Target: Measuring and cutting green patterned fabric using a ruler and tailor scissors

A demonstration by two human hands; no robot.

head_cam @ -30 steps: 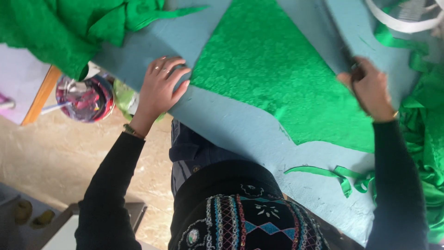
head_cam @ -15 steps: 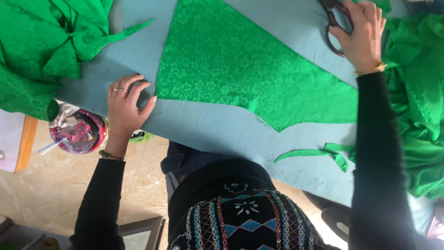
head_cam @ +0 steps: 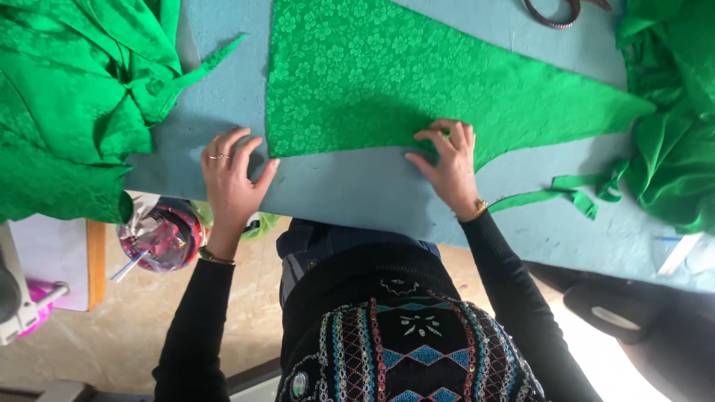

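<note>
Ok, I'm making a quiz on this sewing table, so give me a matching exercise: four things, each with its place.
1. scissors
2. cut green fabric panel
3. narrow green strip
4. left hand

a. beside the right wrist
b. top edge of the view
c. spread flat mid-table
d. on the blue table by the panel's lower left corner

Pairs: 1-b, 2-c, 3-a, 4-d

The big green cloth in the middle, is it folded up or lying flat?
Lying flat. The green cloth is spread smooth on the blue table, with the left hand and right hand pressing its lower edge.
</note>
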